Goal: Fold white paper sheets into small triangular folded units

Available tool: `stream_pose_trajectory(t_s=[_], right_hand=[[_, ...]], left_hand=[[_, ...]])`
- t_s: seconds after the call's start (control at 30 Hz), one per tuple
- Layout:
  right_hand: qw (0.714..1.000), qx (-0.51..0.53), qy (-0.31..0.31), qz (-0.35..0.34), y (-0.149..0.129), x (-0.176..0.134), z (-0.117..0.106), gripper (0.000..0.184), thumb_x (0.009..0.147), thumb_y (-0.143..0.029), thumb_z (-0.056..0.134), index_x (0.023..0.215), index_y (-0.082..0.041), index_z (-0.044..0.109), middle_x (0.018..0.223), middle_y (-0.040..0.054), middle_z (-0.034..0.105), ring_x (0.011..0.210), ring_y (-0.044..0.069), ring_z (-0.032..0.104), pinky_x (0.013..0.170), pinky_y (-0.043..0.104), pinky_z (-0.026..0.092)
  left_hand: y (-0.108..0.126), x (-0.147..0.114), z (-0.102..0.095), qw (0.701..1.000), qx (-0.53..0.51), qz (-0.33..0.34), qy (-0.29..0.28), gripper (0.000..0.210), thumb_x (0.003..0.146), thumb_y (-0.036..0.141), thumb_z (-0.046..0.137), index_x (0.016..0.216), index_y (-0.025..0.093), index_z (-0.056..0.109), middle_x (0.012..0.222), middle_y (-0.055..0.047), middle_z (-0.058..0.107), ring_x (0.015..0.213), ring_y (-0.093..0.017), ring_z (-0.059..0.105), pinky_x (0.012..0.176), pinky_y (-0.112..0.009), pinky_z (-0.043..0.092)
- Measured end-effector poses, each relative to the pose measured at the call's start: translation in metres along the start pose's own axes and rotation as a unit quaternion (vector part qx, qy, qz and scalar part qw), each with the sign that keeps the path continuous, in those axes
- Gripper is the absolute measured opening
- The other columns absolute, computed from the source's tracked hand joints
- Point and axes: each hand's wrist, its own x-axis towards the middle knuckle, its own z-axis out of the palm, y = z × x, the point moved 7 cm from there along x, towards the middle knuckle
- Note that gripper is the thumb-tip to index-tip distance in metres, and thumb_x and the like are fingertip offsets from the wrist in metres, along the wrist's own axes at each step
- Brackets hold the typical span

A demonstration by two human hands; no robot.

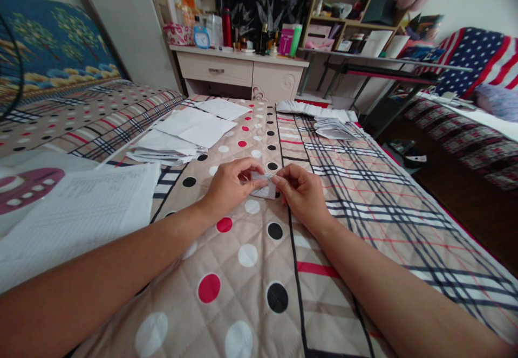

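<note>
Between my two hands, over the quilted bedspread (247,255), is a small folded piece of white paper (266,190) with faint marks on it. My left hand (231,184) pinches its left side, thumb lying across the front. At the top right corner, the thumb and index finger of my right hand (301,192) close on the same paper. Parts of the paper are covered by my fingers. Nearest to my left hand, farther up the bed, lies a pile of white paper sheets (198,127).
Printed sheets (101,201) lie at left, partly over a bag with a purple print (32,188). Folded papers (335,128) sit at right beside a long row of folded white paper (311,110). Beyond the bed stand a cluttered dresser (216,71) and a desk (388,62).
</note>
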Motion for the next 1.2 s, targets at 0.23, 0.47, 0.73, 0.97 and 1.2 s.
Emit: stream_pose_trajectory(t_s=[0.23, 0.47, 0.73, 0.97, 1.2], right_hand=[[1.0, -0.019, -0.001, -0.003, 0.002, 0.0, 0.001, 0.019, 0.085, -0.037, 0.062, 0.076, -0.02, 0.061, 0.059, -0.0003, 0.058, 0.053, 0.013, 0.052, 0.048, 0.024, 0.038], [1.0, -0.021, -0.008, -0.005, 0.002, 0.0, 0.002, 0.018, 0.085, -0.036, 0.062, 0.076, -0.02, 0.06, 0.06, 0.0, 0.058, 0.053, 0.013, 0.052, 0.048, 0.023, 0.038], [1.0, 0.015, -0.015, 0.014, 0.003, 0.0, 0.004, 0.019, 0.085, -0.038, 0.062, 0.077, -0.021, 0.059, 0.058, -0.0024, 0.057, 0.046, 0.011, 0.052, 0.045, 0.023, 0.038], [0.999, -0.02, -0.024, -0.014, 0.001, -0.001, 0.006, 0.017, 0.086, -0.038, 0.061, 0.08, -0.021, 0.058, 0.063, -0.0004, 0.059, 0.054, 0.013, 0.055, 0.048, 0.024, 0.039], [0.997, -0.04, -0.048, -0.043, -0.007, -0.004, 0.008, 0.022, 0.085, -0.042, 0.064, 0.083, -0.02, 0.06, 0.063, -0.0001, 0.06, 0.054, 0.013, 0.054, 0.049, 0.024, 0.039]], left_hand=[[0.007, 0.0, -0.003, 0.994, 0.101, 0.03, 0.003, 0.019, 0.074, 0.031, 0.077, 0.082, 0.02, 0.064, 0.079, 0.0, 0.069, 0.072, -0.015, 0.062, 0.066, -0.026, 0.045], [0.014, 0.0, -0.001, 0.991, 0.114, 0.066, -0.007, 0.014, 0.077, 0.026, 0.074, 0.079, 0.019, 0.062, 0.077, 0.0, 0.066, 0.073, -0.016, 0.061, 0.069, -0.028, 0.045], [0.019, 0.0, -0.002, 0.992, 0.083, 0.093, -0.009, 0.005, 0.081, 0.02, 0.069, 0.079, 0.02, 0.064, 0.083, -0.002, 0.067, 0.08, -0.017, 0.063, 0.074, -0.029, 0.048], [0.019, -0.001, -0.005, 0.995, 0.073, 0.066, 0.03, 0.009, 0.077, 0.014, 0.069, 0.071, 0.019, 0.064, 0.069, 0.001, 0.069, 0.065, -0.014, 0.063, 0.064, -0.025, 0.048], [0.024, -0.003, -0.003, 0.989, 0.09, 0.114, 0.01, 0.014, 0.078, 0.007, 0.062, 0.072, 0.019, 0.064, 0.068, 0.002, 0.068, 0.064, -0.013, 0.063, 0.062, -0.023, 0.046]])
